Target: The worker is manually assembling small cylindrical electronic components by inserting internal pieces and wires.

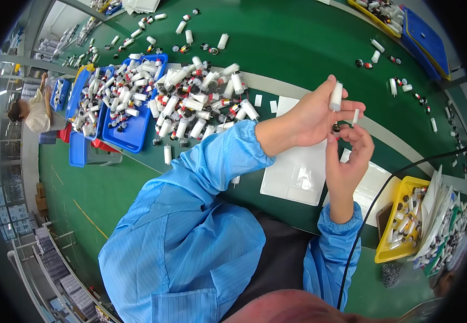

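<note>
My left hand reaches across the bench, its thumb and fingers around a white cylinder with clear ends. Just below it, my right hand is raised with bent fingers, and a narrow white strip stands at its fingertips. A small dark cap with a bit of red shows between the two hands; which hand bears it I cannot tell. Under the hands lies a white sheet in a glossy sleeve. To the left is a big heap of similar white cylinders with black and red ends.
Blue trays of cylinders stand left of the heap. A yellow bin of parts sits at the right, with a black cable before it. More cylinders are strewn over the green bench. Another person works far left.
</note>
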A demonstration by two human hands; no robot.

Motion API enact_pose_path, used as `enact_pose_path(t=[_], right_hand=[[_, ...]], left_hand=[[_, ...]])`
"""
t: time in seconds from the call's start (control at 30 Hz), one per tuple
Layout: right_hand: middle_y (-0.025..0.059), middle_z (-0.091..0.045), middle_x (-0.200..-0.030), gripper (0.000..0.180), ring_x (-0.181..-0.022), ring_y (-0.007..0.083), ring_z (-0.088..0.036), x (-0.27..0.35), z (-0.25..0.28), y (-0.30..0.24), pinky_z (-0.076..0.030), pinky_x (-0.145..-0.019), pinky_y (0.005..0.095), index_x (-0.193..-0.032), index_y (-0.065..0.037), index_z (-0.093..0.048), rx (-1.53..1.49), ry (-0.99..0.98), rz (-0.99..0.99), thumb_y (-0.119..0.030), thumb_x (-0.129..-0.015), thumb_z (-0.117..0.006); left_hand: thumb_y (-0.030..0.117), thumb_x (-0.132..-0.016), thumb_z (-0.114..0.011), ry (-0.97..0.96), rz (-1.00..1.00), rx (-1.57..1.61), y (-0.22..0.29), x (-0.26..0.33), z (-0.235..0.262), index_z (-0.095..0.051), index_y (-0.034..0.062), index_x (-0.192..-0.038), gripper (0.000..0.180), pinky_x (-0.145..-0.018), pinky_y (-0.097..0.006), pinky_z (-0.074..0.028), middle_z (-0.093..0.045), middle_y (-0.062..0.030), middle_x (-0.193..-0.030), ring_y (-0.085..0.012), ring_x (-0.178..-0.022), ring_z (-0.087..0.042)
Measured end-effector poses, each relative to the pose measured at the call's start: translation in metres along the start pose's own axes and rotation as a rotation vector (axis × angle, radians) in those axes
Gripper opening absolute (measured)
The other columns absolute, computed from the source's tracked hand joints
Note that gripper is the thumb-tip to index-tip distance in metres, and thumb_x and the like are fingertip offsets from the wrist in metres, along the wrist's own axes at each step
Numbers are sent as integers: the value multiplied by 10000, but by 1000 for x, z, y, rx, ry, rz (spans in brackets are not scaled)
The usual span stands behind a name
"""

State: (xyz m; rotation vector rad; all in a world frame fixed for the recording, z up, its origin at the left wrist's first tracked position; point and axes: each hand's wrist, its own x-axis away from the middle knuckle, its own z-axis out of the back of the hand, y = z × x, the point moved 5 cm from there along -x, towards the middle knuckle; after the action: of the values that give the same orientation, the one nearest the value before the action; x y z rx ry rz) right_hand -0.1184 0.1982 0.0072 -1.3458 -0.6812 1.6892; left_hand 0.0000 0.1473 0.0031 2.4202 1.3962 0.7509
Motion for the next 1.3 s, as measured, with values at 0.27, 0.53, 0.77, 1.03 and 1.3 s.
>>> enact_pose_path(t=[0.27,0.53,0.77,1.03,1.3], right_hand=[[131,-693,-1043,529,-837,141,-661,-1,13,39,-525,-685,241,-1325,-33,-388,-642,176,-427,65,-896,-681],[111,-594,-1045,468,-900,139,-646,-5,17,33,-521,-780,252,-1270,2,-409,-600,158,-275,121,-874,-630],[92,-582,-1030,416,-936,148,-610,-3,14,29,-506,-830,275,-1213,9,-462,-430,157,-122,103,-857,-656],[78,-637,-1016,198,-868,131,-619,-11,32,28,-516,-801,259,-1036,21,-601,-432,179,-14,52,-868,-702],[54,-675,-852,107,-750,100,-622,-15,32,44,-495,-688,225,-1007,17,-669,-770,-107,-393,-24,-911,-691]], left_hand=[[291,-997,-555,-225,-169,-761,3,-6,8,-532,36,-1350,437,-1080,-411,-413,-606,-142,-1344,-222,-1265,-552],[41,-949,-638,-234,-224,-866,6,-9,10,-515,-35,-1352,429,-952,-339,-547,-656,-164,-1255,-199,-1111,-658],[11,-930,-662,-189,-196,-803,7,-7,12,-537,-32,-1318,410,-956,-323,-551,-683,-162,-1188,-199,-1075,-676],[-20,-962,-591,-218,-266,-890,16,-7,8,-542,-25,-1320,361,-988,-322,-539,-669,-145,-1221,-198,-1102,-664],[-58,-964,-544,-284,-317,-1095,12,-7,7,-554,-23,-1315,353,-1012,-326,-518,-666,-130,-1219,-196,-1155,-637]])
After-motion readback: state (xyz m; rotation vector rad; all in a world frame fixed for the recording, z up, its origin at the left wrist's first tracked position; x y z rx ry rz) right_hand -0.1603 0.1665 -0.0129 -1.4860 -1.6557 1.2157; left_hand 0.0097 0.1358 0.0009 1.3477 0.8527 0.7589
